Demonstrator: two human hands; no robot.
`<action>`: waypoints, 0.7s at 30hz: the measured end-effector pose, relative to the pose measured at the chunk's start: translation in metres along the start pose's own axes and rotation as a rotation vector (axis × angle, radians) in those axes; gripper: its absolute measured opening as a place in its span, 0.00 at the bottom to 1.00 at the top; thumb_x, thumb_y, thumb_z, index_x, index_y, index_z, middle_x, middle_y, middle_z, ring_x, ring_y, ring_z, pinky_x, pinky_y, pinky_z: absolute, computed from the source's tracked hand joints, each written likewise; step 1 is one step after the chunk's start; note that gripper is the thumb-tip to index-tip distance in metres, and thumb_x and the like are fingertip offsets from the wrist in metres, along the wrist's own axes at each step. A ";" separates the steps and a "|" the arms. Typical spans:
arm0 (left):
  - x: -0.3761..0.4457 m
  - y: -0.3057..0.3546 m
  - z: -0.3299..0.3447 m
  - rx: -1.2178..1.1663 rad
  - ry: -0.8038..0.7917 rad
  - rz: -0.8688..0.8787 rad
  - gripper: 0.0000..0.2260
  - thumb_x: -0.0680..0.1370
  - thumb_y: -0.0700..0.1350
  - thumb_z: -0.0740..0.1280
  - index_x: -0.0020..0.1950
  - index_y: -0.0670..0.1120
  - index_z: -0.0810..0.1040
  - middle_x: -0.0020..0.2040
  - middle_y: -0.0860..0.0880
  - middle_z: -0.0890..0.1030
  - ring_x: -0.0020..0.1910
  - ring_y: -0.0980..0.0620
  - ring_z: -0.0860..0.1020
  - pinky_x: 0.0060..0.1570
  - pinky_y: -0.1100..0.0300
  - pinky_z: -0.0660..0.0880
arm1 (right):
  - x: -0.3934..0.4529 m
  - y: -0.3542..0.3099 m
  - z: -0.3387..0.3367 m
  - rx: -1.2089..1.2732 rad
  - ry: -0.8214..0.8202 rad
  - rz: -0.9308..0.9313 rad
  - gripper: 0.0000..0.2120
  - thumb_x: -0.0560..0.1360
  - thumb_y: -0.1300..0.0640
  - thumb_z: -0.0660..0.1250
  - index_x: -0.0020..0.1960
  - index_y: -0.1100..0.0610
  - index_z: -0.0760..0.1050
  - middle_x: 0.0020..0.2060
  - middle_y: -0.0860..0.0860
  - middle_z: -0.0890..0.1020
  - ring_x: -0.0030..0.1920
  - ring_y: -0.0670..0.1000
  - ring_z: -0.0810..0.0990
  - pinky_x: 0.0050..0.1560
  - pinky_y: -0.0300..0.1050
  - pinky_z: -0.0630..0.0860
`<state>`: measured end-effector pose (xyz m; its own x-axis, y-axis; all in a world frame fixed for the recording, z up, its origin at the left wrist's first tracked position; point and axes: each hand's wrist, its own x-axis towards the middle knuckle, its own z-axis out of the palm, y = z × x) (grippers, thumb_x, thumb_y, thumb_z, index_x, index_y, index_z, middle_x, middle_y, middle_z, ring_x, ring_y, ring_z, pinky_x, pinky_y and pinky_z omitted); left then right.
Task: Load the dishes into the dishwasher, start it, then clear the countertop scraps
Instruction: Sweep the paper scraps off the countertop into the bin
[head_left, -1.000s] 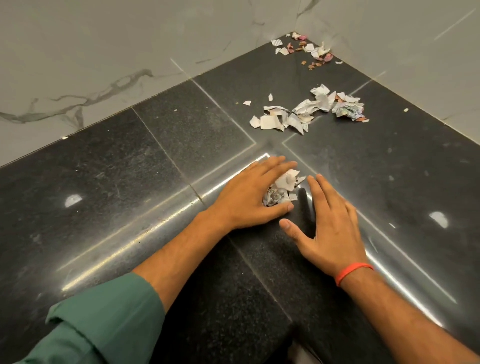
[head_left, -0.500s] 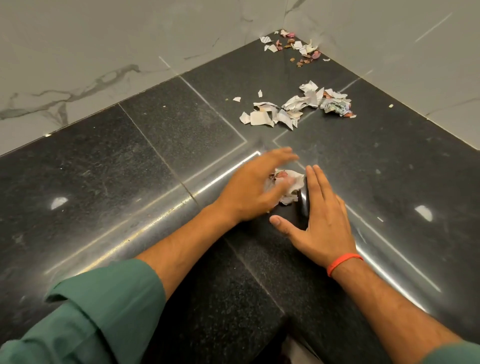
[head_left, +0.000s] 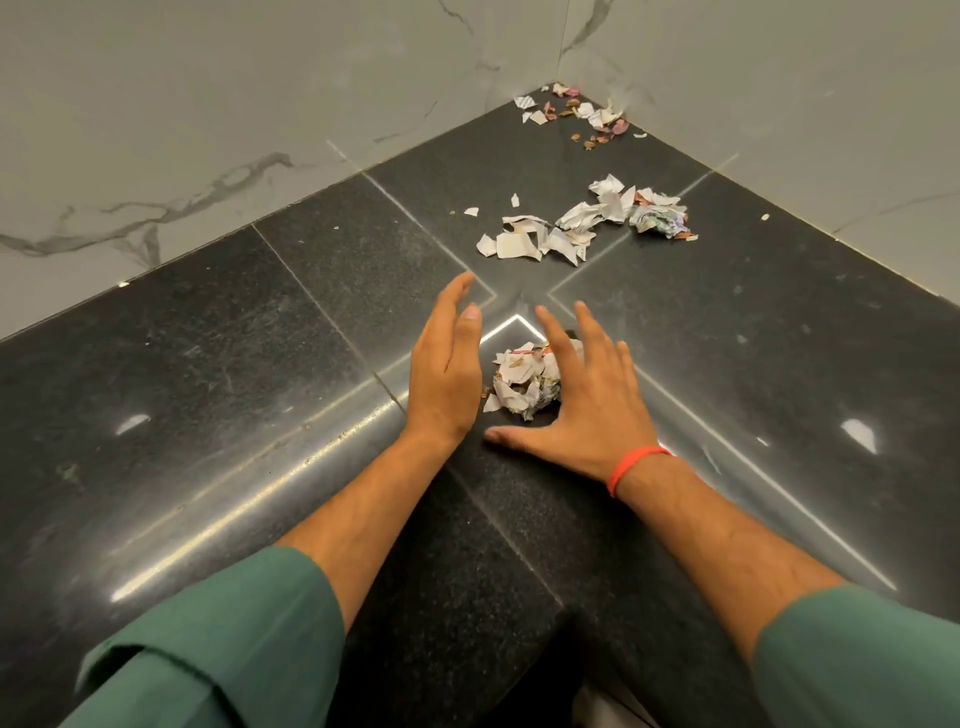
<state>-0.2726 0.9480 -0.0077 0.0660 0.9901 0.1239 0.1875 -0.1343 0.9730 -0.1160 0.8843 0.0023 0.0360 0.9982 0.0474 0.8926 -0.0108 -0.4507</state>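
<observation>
A small heap of torn paper scraps (head_left: 522, 382) lies on the black granite countertop (head_left: 260, 364) near the inner corner of its front edge. My left hand (head_left: 447, 369) stands on its edge just left of the heap, fingers straight and pointing away from me. My right hand (head_left: 587, 400) lies flat on the counter against the heap's right side, fingers spread, thumb stretched out below the heap. A larger spread of paper scraps (head_left: 576, 223) lies farther back. More scraps and peel bits (head_left: 576, 114) sit in the far corner by the walls.
Grey marbled wall tiles (head_left: 234, 130) close the counter at the back and the right. The counter's front edge (head_left: 545, 597) makes an inward corner just below my arms. A few single paper bits (head_left: 471, 211) lie left of the larger spread.
My left hand has lifted off the heap and turned upright on its edge, leaving the scraps uncovered. My right hand stays flat beside them. The view has tilted, showing more wall.
</observation>
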 end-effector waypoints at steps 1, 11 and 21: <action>0.000 -0.001 0.000 -0.027 -0.005 -0.003 0.23 0.83 0.57 0.56 0.77 0.55 0.69 0.75 0.54 0.72 0.74 0.56 0.71 0.73 0.45 0.70 | 0.007 -0.004 0.004 -0.027 0.006 -0.008 0.58 0.58 0.17 0.64 0.80 0.36 0.44 0.81 0.53 0.48 0.81 0.56 0.51 0.79 0.65 0.46; 0.002 0.002 0.001 -0.009 0.011 0.002 0.22 0.83 0.53 0.56 0.77 0.52 0.70 0.75 0.52 0.73 0.73 0.58 0.71 0.71 0.46 0.72 | 0.023 -0.002 0.022 -0.082 0.126 -0.286 0.20 0.79 0.40 0.63 0.65 0.50 0.77 0.65 0.53 0.75 0.67 0.56 0.71 0.67 0.52 0.70; -0.006 0.012 -0.036 -0.037 0.196 0.123 0.17 0.83 0.42 0.58 0.70 0.46 0.77 0.68 0.52 0.79 0.69 0.57 0.75 0.71 0.52 0.72 | 0.029 0.009 0.029 0.055 0.219 -0.220 0.09 0.81 0.55 0.65 0.56 0.59 0.80 0.46 0.55 0.76 0.48 0.58 0.75 0.47 0.43 0.66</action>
<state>-0.3055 0.9421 0.0107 -0.1064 0.9559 0.2738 0.1536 -0.2563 0.9543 -0.1204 0.9144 -0.0262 -0.0543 0.9400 0.3369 0.8644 0.2132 -0.4554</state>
